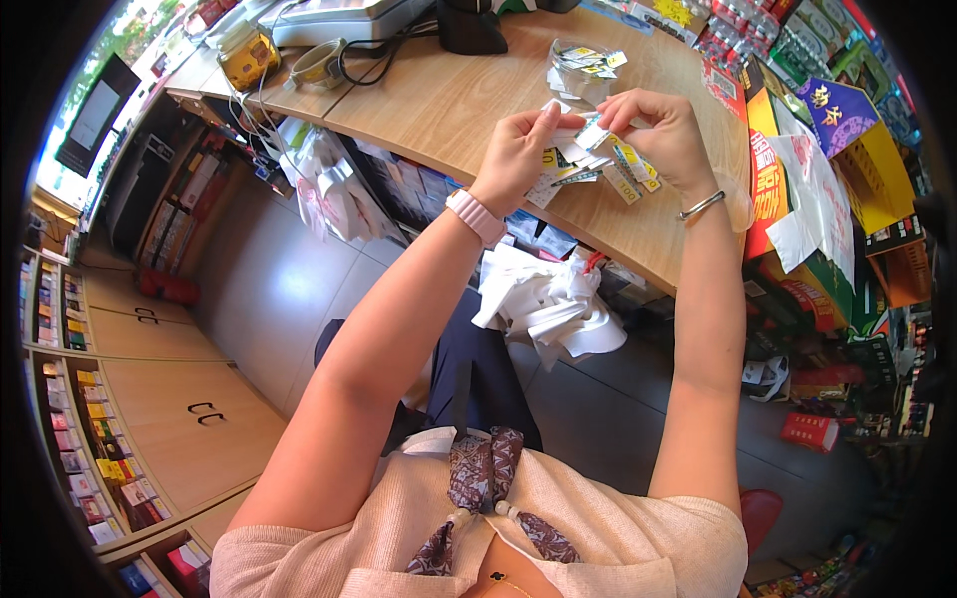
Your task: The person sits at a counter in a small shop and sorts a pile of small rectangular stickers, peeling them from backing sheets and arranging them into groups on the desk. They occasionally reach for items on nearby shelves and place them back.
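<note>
Above the wooden counter, my left hand (521, 153) pinches a white paper label (568, 134) between thumb and fingers. My right hand (662, 138), close beside it, grips a small blue-edged paper label (591, 135) with its fingertips. Whether the two papers are joined is hidden by the fingers. Below both hands lies a loose pile of printed labels (619, 185), white and yellow, some bearing numbers. Just beyond them stands a clear round plastic tub (566, 81) with more labels in it. A clear round lid (733, 202) lies by my right wrist.
The wooden counter (448, 112) carries a jar (250, 63), a tape roll (318, 66) and black cables (389, 45) at left. Boxed goods (792, 209) crowd its right end. White plastic bags (549, 299) hang below the near edge. Drawer cabinets (179, 426) stand at left.
</note>
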Demonstrator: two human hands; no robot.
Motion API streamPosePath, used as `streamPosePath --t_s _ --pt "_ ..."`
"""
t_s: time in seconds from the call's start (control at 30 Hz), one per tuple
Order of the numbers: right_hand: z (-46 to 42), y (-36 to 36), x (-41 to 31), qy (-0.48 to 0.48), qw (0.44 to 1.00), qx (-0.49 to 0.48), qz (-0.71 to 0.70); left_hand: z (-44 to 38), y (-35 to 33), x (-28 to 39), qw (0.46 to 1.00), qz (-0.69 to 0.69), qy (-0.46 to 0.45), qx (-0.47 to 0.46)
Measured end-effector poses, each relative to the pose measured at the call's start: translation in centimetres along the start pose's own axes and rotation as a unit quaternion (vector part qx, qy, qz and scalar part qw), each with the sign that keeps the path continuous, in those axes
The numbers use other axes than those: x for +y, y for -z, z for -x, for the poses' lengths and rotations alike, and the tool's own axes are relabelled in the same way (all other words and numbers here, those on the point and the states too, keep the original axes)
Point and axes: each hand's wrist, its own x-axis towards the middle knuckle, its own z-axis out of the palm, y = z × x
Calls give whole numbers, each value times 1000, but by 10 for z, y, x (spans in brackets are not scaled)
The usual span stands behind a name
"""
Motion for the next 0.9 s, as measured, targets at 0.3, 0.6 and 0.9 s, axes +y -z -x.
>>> streamPosePath --t_s 0.3,0.6,0.9 --pt "-2 -14 21 -24 990 1 -142 0 2 2 996 -51 28 -60" --pt "-2 -3 9 -160 978 5 -135 3 -4 1 998 -54 16 -3" --pt "1 -1 16 -198 963 54 -172 3 -2 -1 995 -96 -6 8"
